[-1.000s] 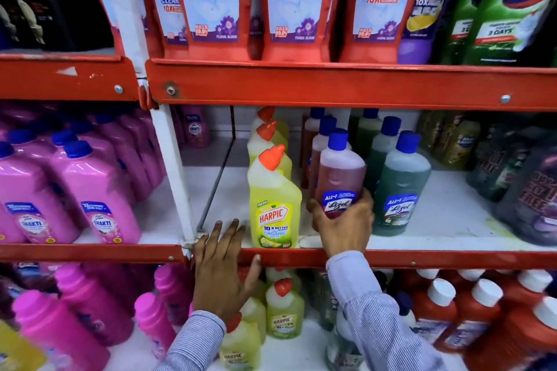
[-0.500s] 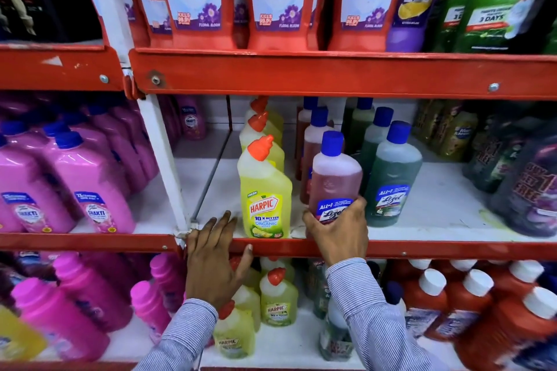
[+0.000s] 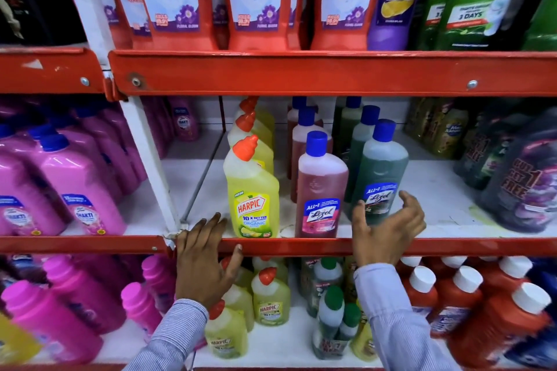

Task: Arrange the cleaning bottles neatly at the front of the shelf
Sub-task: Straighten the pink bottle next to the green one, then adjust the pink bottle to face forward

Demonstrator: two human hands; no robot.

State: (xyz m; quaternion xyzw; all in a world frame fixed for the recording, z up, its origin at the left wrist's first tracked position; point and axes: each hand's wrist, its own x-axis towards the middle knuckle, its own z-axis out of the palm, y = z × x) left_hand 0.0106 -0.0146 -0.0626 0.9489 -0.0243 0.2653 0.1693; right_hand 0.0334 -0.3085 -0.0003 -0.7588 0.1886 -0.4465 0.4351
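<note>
Head view, reading from the left: pink bottles (image 3: 81, 187) fill the neighbouring bay, past the white upright (image 3: 150, 166). On the middle shelf, the yellow bottle (image 3: 253, 193) stands at the front edge, with its row running back behind it. Just beside it, the reddish bottle (image 3: 321, 190) also stands at the front, apart from both hands. The green bottle (image 3: 379, 178) sits a little further back, not yet level with the other two. The main risk, as I judge it, is a knock: these bottles are tall and narrow and stand close together, so a careless pull on the green one could tip it into the reddish bottle or drag it over the red shelf lip (image 3: 301, 245) onto the bottles below. The left hand (image 3: 205, 262) lies flat and spread on that lip, fingers over the edge, holding nothing and seemingly just bracing. The right hand (image 3: 388, 232) is open and curved, thumb and fingers wide on either side of the green bottle's lower part, near its label; I cannot tell whether it touches yet, and it grips nothing.
</note>
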